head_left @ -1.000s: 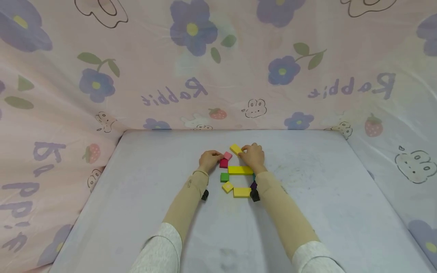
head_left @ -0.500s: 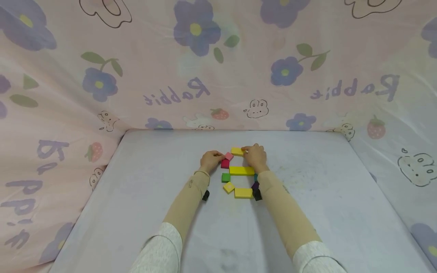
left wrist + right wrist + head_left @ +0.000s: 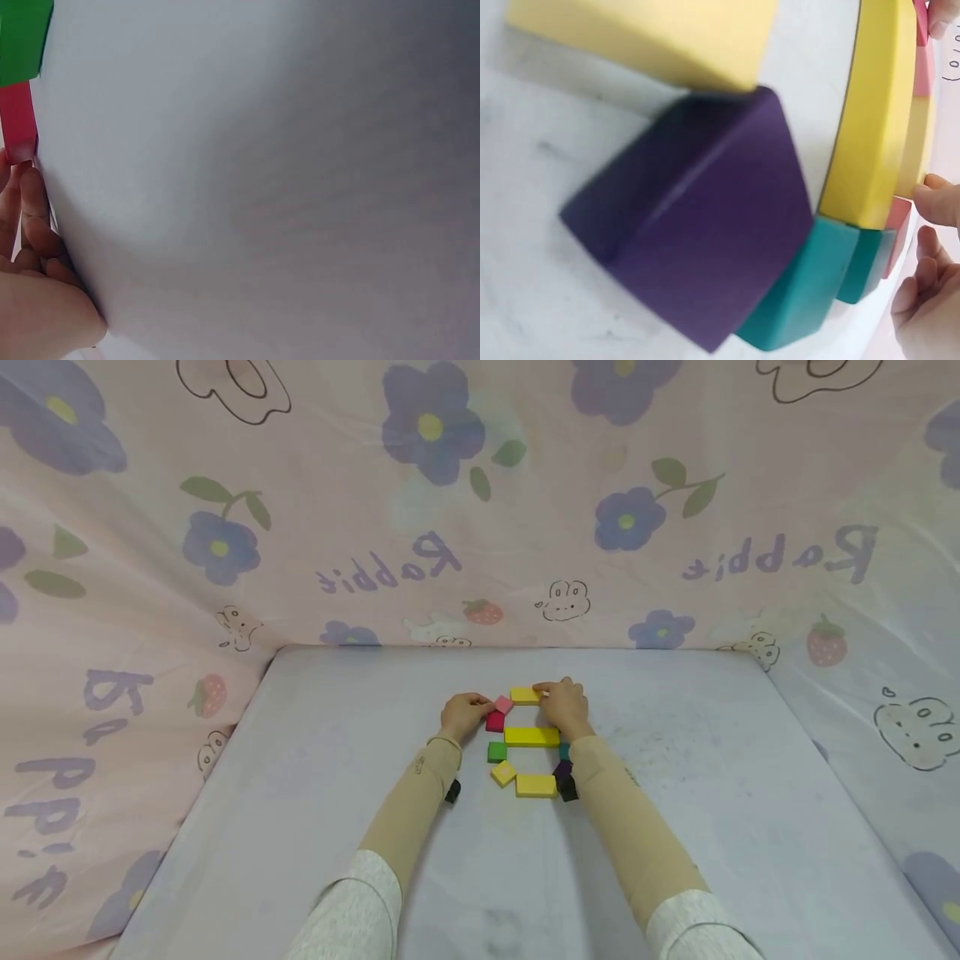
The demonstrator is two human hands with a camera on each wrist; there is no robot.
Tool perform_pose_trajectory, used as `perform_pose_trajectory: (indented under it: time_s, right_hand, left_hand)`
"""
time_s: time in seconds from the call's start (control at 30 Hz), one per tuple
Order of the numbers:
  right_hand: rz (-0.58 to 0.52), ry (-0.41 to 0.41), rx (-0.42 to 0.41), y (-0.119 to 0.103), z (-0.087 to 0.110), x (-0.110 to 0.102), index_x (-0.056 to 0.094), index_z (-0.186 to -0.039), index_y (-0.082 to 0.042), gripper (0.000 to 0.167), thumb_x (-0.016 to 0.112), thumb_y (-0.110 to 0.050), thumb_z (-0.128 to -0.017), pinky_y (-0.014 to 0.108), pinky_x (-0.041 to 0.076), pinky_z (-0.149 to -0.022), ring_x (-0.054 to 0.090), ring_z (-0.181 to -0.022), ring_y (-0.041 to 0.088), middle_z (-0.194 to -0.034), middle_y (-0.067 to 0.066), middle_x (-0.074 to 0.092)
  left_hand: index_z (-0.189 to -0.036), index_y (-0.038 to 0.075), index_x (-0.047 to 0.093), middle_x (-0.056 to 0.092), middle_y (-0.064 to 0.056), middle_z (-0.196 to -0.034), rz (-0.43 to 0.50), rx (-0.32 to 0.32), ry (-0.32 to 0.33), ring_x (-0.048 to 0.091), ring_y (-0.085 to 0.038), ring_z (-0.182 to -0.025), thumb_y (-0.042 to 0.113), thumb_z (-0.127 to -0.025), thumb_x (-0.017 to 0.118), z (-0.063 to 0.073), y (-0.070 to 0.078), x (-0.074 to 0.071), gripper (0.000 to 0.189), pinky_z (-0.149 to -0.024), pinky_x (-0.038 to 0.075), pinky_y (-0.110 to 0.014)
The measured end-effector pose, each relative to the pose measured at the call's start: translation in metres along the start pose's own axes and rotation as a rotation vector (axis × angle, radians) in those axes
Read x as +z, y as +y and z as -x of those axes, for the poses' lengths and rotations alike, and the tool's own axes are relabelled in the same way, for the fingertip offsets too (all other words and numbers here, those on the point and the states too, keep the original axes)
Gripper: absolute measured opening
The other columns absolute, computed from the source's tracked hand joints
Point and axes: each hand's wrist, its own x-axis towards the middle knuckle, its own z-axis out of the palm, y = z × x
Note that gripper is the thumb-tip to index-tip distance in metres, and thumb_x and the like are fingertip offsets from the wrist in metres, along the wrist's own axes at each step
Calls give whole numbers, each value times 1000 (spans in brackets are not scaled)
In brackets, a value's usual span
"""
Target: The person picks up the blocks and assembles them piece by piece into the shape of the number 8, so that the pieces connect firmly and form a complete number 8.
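Observation:
My left hand (image 3: 465,714) has its thumb and fingertips at the left corner of the pink block (image 3: 503,704), just behind the red block (image 3: 495,722). Seen from the left wrist, the fingers lie curled at the end of that red block (image 3: 19,120). With thumb and index finger my right hand (image 3: 568,706) pinches the right end of the short yellow block (image 3: 524,696), which lies flat at the far side. The right wrist view shows the fingertips on that yellow block (image 3: 915,150), beside a salmon block (image 3: 898,232) that the hand hides from the head view.
Nearer lie a long yellow block (image 3: 532,737), a green block (image 3: 497,752), a tilted pale yellow block (image 3: 503,773) and another yellow block (image 3: 536,786). Teal (image 3: 799,292) and purple (image 3: 705,225) blocks are under the right forearm. A patterned cloth (image 3: 480,527) walls the table (image 3: 337,735).
The short yellow block has turned from slanting to lying crosswise and come slightly nearer, with the right hand on it. The left hand has stayed at the pink block.

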Motion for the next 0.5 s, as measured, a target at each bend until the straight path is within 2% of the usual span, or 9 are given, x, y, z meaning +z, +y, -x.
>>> perform_pose_trajectory:
  time_s: [0.23, 0.33, 0.5]
  right_hand:
    - [-53, 63, -33, 0, 1, 3, 58, -128, -20, 36, 46, -18, -94, 37, 41, -71, 45, -94, 33, -110, 20, 49]
    - [-58, 94, -67, -2, 1, 2, 59, -127, -19, 33, 48, -23, -95, 38, 42, -72, 47, -94, 32, -108, 19, 50]
    - [-10, 79, -93, -6, 2, 1, 64, -120, -19, 30, 51, -30, -95, 38, 41, -74, 46, -95, 31, -104, 17, 50]
  left_hand:
    - [-100, 14, 71, 68, -4, -107, 19, -22, -8, 53, -24, -104, 35, -87, 63, -1, -1, 0, 26, -99, 36, -42]
    - [-99, 15, 72, 68, -3, -107, 22, -23, -13, 52, -24, -104, 35, -87, 62, -3, -1, 1, 26, -100, 35, -43]
    - [-99, 16, 71, 68, -2, -106, 21, -34, -22, 52, -23, -104, 37, -87, 62, -5, -2, 2, 26, -99, 35, -43]
